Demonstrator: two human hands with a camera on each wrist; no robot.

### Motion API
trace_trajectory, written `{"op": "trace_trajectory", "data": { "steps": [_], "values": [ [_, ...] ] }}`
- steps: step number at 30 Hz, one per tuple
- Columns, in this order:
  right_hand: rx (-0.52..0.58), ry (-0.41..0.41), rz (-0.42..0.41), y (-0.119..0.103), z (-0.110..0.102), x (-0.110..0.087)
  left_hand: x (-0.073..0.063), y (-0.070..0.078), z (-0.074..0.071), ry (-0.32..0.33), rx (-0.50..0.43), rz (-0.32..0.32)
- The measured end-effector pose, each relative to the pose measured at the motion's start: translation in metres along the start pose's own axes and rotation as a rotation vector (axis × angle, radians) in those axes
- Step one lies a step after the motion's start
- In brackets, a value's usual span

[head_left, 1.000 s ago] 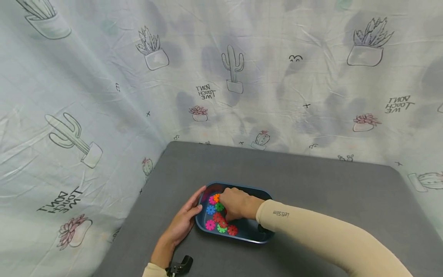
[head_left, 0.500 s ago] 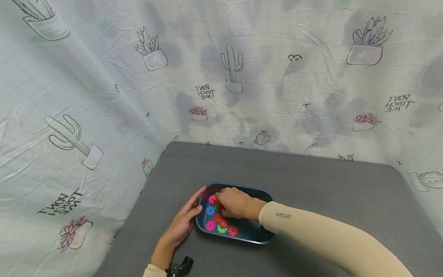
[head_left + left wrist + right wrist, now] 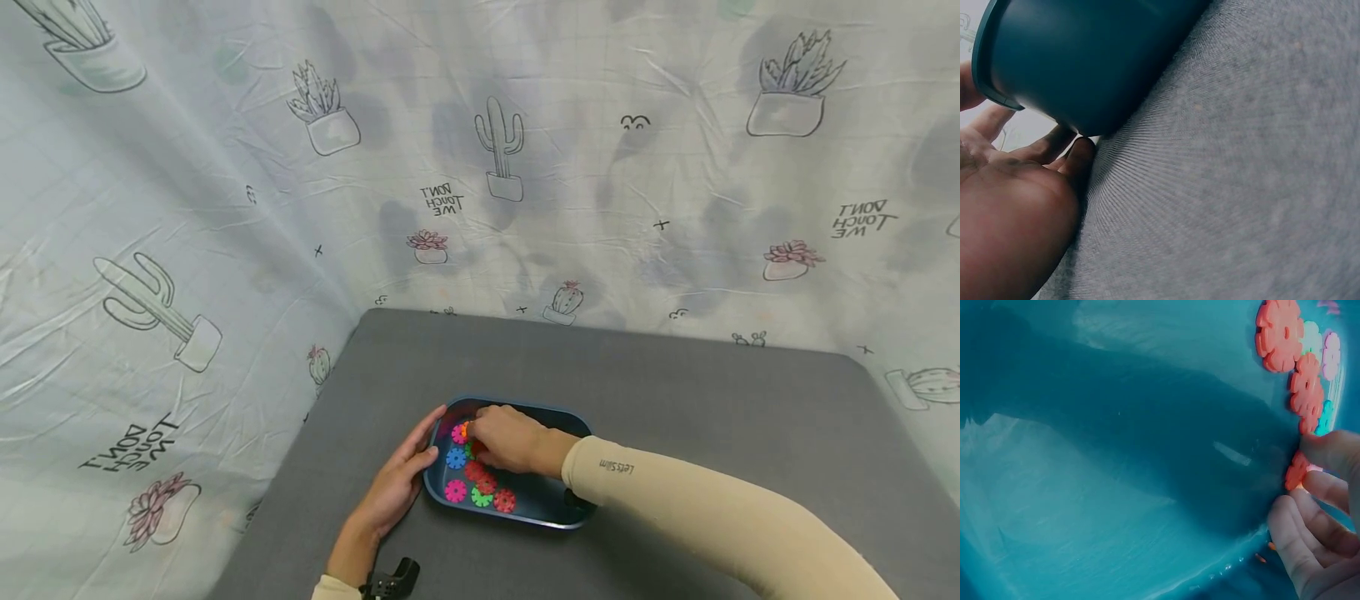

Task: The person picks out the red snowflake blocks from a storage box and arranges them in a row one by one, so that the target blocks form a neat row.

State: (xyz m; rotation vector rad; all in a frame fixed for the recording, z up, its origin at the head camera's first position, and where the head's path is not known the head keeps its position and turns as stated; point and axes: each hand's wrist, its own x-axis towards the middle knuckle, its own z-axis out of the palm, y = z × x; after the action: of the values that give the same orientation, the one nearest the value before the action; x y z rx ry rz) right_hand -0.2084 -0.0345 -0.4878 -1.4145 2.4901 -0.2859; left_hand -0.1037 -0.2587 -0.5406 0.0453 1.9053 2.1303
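Note:
A dark blue tray (image 3: 540, 502) holds several small notched flower-shaped discs, gathered at its left end. My left hand (image 3: 393, 487) rests along that end, fingers extended against the outer wall and thumb at the rim. Inside the tray, my right hand (image 3: 510, 437) reaches down with bent fingers. The right wrist view has its thumb and forefinger at the edges of a red disc (image 3: 1295, 472); I cannot tell whether they pinch it. A pink disc (image 3: 455, 491), a green disc (image 3: 482, 497), another red disc (image 3: 505, 500) and a blue disc (image 3: 456, 457) lie nearby.
The tray stands on a grey cloth-covered table (image 3: 675, 400). Behind and to the left hangs a pale curtain (image 3: 600, 208) printed with cacti. My right sleeve (image 3: 697, 492) crosses over the tray's right end. A black wrist device (image 3: 393, 579) sits at my left wrist.
My right hand has shifted slightly left and its thumb has drawn in from the lower red discs. An orange disc by its fingertips has moved a little left. My left hand stays put.

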Motion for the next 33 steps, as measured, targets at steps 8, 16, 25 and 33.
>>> {"op": "trace_trajectory", "data": {
  "steps": [8,16,25,33],
  "values": [
    [-0.049,0.039,-0.025,-0.001,0.002,0.001,0.000,0.001,0.000,-0.005,-0.020,-0.019],
    [0.026,-0.009,-0.028,0.003,-0.005,-0.001,0.001,0.002,-0.001,-0.019,-0.025,-0.037],
    [0.136,0.069,-0.067,0.010,-0.020,-0.018,0.000,0.004,0.002,-0.006,-0.021,-0.018],
    [0.222,0.121,-0.072,0.011,-0.031,-0.034,-0.001,0.005,0.003,-0.014,-0.047,-0.014]
  ]
}}
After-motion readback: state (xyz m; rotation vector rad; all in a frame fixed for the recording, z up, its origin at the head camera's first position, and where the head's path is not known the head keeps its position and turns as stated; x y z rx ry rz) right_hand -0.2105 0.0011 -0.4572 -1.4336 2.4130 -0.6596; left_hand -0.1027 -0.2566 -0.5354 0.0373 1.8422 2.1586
